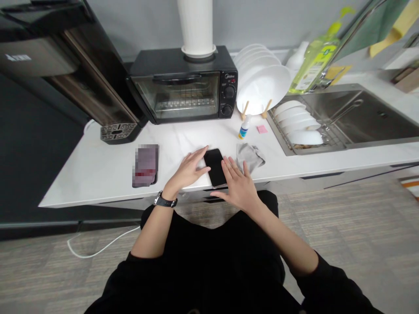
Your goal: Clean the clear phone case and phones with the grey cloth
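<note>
A smartphone (pixel 214 165) with a dark screen lies flat on the white countertop (pixel 108 176), close to its front edge. At its left side is my left hand (pixel 189 171), fingers stretched out and the tips near the phone's edge. My right hand (pixel 240 186) is spread at the phone's right side, its fingertips at the edge of the screen; whether they press on it I cannot tell. Just beyond the right fingers sits a crumpled grey cloth (pixel 250 156). Behind the cloth stands a small spray bottle (pixel 244 129) with yellow liquid at its base.
A pixelated phone-shaped item (pixel 145 165) lies to the left, before a tall dark dispenser (pixel 94 78). At the back are a toaster oven (pixel 186 96) and white plates (pixel 262 89) in a rack. A sink (pixel 376 115) with stacked bowls (pixel 299 124) is at the right.
</note>
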Motion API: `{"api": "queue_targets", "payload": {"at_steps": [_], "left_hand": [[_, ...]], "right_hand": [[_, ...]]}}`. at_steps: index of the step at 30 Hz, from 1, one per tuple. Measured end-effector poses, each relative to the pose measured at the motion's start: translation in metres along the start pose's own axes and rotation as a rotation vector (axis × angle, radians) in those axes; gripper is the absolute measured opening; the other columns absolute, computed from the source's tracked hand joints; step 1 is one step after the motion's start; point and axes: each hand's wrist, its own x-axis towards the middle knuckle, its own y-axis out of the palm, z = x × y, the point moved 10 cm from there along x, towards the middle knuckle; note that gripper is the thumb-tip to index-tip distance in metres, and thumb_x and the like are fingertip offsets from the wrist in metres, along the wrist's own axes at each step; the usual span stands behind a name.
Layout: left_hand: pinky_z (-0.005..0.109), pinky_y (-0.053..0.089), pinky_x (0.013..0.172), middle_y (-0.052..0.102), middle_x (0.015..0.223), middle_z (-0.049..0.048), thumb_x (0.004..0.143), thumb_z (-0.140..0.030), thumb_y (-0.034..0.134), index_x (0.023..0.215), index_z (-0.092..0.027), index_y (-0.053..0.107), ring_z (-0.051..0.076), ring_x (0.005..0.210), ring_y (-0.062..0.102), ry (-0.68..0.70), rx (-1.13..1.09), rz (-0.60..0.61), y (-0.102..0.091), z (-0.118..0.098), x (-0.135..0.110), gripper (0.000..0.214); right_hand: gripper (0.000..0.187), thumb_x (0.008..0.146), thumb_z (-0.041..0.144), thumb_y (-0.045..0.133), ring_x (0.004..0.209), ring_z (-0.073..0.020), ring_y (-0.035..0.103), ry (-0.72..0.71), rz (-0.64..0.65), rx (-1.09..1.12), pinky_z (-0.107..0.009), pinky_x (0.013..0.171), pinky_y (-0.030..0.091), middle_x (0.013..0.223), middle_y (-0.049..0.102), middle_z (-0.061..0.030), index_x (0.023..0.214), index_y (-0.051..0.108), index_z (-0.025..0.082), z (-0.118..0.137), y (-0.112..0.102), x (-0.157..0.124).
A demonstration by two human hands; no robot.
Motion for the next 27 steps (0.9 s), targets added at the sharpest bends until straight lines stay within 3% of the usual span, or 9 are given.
{"api": "queue_targets", "payload": {"at_steps": [5,8,11,13,15,17,21,23,27], "left_hand": [[0.065,0.019,0.135,0.032,0.18,0.0113,0.103,-0.045,0.057,0.174,-0.029,0.023,0.03,0.167,0.031,-0.022,0.001,0.018,0.003,0.005,0.005,0.081],[0.06,0.023,0.136,0.033,0.179,0.0127,0.103,-0.044,0.057,0.174,-0.026,0.023,0.03,0.167,0.031,0.008,-0.045,-0.034,-0.002,0.005,0.002,0.081],[0.051,0.03,0.136,0.038,0.177,0.0115,0.109,-0.04,0.046,0.172,-0.026,0.03,0.026,0.165,0.036,-0.005,-0.099,-0.219,-0.013,-0.004,-0.018,0.066],[0.053,0.037,0.133,0.044,0.172,0.0135,0.11,-0.047,0.047,0.172,-0.028,0.028,0.029,0.16,0.043,-0.088,-0.072,-0.313,-0.011,-0.016,-0.035,0.067],[0.062,0.036,0.131,0.044,0.17,0.0208,0.103,-0.061,0.06,0.174,-0.023,0.017,0.038,0.159,0.042,-0.11,0.012,-0.318,0.002,-0.039,-0.045,0.092],[0.071,0.03,0.131,0.039,0.171,0.0269,0.092,-0.07,0.072,0.175,-0.018,0.01,0.046,0.159,0.039,-0.129,0.108,-0.304,0.017,-0.059,-0.048,0.117],[0.064,0.034,0.132,0.032,0.172,0.031,0.091,-0.052,0.079,0.174,-0.012,0.012,0.047,0.16,0.037,-0.135,0.167,-0.308,0.024,-0.065,-0.041,0.114],[0.058,0.038,0.132,0.027,0.176,0.028,0.09,-0.04,0.08,0.175,-0.016,0.006,0.043,0.163,0.035,-0.09,0.112,-0.269,0.022,-0.055,-0.038,0.115],[0.061,0.033,0.134,0.024,0.179,0.0236,0.091,-0.034,0.076,0.175,-0.024,-0.002,0.041,0.166,0.031,-0.035,0.059,-0.201,0.009,-0.033,-0.042,0.115]], "right_hand": [[0.125,0.086,0.09,0.056,0.167,-0.0454,0.028,0.015,-0.015,-0.002,-0.076,0.135,0.014,0.177,0.026,-0.0291,0.173,0.02,0.008,0.006,0.005,0.003],[0.104,0.097,0.08,0.051,0.168,-0.0408,0.029,-0.005,0.019,0.106,-0.073,0.134,0.024,0.178,0.031,-0.0226,0.173,0.024,0.016,-0.003,-0.009,0.004],[0.065,0.11,0.056,0.045,0.168,-0.031,0.032,0.05,-0.098,0.235,-0.065,0.134,0.032,0.178,0.038,-0.0098,0.169,0.036,0.03,-0.044,-0.043,0.003],[0.06,0.106,0.051,0.056,0.163,-0.0353,0.041,0.14,-0.233,0.176,-0.067,0.131,0.037,0.174,0.045,-0.0109,0.162,0.05,0.03,-0.083,-0.064,0.0],[0.062,0.1,0.051,0.066,0.149,-0.0375,0.055,0.166,-0.227,0.149,-0.064,0.123,0.049,0.166,0.054,-0.0158,0.155,0.059,0.025,-0.11,-0.063,0.0],[0.044,0.101,0.043,0.065,0.133,-0.0355,0.066,0.158,-0.186,0.166,-0.059,0.115,0.056,0.146,0.07,-0.0154,0.139,0.074,0.022,-0.122,-0.055,0.002],[0.03,0.102,0.026,0.055,0.108,-0.028,0.077,0.179,-0.203,0.3,-0.046,0.099,0.063,0.114,0.082,-0.0102,0.113,0.082,0.022,-0.116,-0.057,0.008],[0.029,0.102,0.027,0.055,0.104,-0.0265,0.078,0.191,-0.284,0.339,-0.043,0.094,0.063,0.114,0.083,-0.0092,0.115,0.08,0.023,-0.108,-0.072,0.011],[0.027,0.101,0.029,0.058,0.106,-0.0281,0.078,0.215,-0.453,0.283,-0.044,0.095,0.062,0.115,0.082,-0.0099,0.118,0.078,0.023,-0.097,-0.105,0.022]]}}
